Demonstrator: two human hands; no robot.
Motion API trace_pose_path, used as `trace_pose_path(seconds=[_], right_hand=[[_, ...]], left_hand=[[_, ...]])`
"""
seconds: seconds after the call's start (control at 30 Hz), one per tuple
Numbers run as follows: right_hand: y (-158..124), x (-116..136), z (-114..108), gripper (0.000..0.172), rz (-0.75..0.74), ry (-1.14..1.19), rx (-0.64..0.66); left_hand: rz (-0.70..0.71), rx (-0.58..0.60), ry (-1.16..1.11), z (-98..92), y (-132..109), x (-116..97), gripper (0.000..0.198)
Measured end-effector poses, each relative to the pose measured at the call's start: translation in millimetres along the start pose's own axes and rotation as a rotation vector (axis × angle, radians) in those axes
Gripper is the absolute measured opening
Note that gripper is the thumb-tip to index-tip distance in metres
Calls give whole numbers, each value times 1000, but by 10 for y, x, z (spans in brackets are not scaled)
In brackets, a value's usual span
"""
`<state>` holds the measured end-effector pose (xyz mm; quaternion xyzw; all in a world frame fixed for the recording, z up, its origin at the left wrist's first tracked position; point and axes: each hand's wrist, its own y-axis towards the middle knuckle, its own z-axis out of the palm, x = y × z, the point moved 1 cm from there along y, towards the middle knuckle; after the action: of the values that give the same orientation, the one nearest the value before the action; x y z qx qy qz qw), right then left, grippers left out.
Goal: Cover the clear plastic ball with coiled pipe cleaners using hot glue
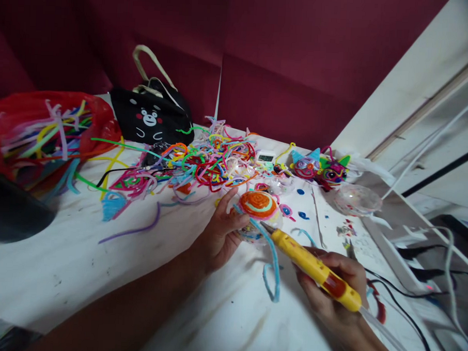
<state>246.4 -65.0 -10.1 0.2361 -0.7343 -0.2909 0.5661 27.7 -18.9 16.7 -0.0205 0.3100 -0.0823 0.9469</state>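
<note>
My left hand (224, 232) is closed around a clear plastic ball (257, 233) partly covered with coiled pipe cleaner. An orange coil (258, 203) with a pale green arc and pink edging faces up on it. A light blue pipe cleaner (273, 260) runs from under my left thumb and hangs down in a bent loop. My right hand (332, 283) grips a yellow hot glue gun (311, 262), a slim pen-like one with a glue stick at its rear. Its metal tip is close to the blue pipe cleaner on the ball; whether they touch I cannot tell.
Loose pipe cleaners (219, 159) lie heaped at the back. A red bag (100, 123) of more stands left, beside a black bag (143, 117). Two decorated balls (306, 165) and a clear half-shell (357, 200) sit back right. Black cables (402, 302) cross the right side.
</note>
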Motion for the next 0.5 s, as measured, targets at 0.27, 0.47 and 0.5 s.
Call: trace_pose_path(seconds=[0.27, 0.47, 0.5], right_hand=[[42, 0, -5, 40, 181, 110, -130], [35, -73, -97, 45, 128, 102, -59], [29, -78, -106, 45, 134, 97, -57]], left_hand=[[-3, -9, -45, 9, 14, -21, 92], [2, 0, -28, -3, 33, -24, 88], [3, 1, -23, -6, 33, -22, 87]])
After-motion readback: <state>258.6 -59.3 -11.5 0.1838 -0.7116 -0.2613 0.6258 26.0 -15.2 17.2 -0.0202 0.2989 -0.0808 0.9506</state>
